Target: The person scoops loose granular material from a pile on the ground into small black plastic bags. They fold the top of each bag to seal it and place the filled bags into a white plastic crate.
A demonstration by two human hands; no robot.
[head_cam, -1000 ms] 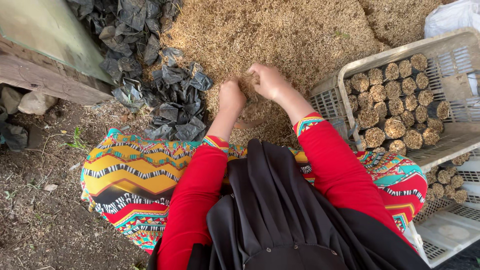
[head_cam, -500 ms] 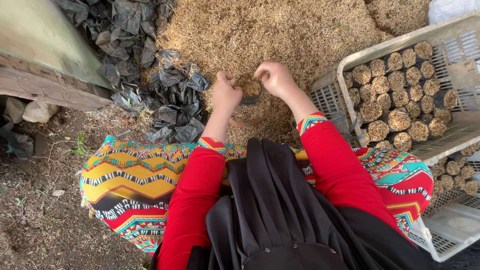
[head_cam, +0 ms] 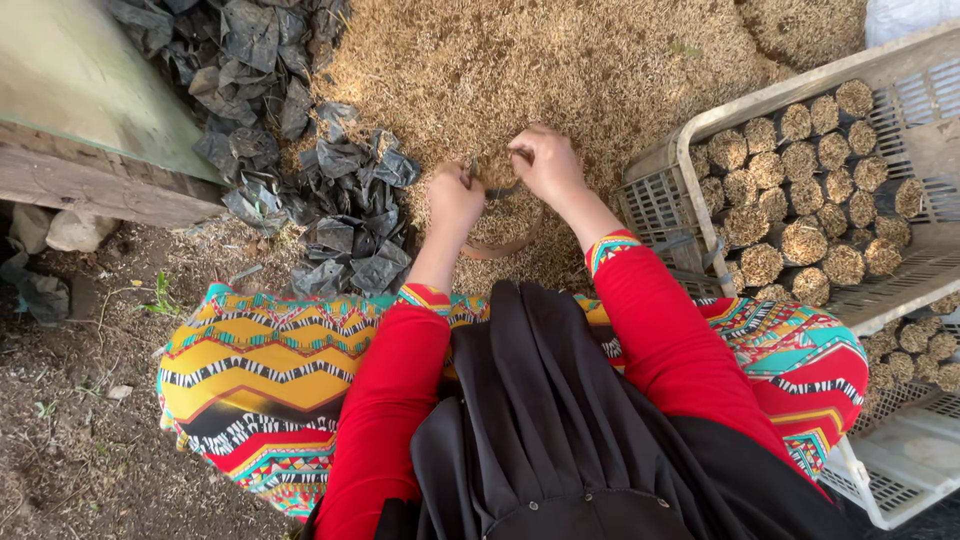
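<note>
While both hands are meeting over the heap of tan husk [head_cam: 560, 60], the left hand [head_cam: 455, 198] and right hand [head_cam: 545, 163] are pinching a small dark planting bag [head_cam: 497, 186] between them, its mouth lying just beside the fingertips.

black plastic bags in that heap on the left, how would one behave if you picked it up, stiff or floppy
Probably floppy: the black plastic bags lie crumpled and folded over each other, holding no shape. Likely very light too, since they look like thin, empty film. One might snag its neighbours, as they overlap in a loose heap beside the husk pile. Both the left hand and right hand are off them.
</note>
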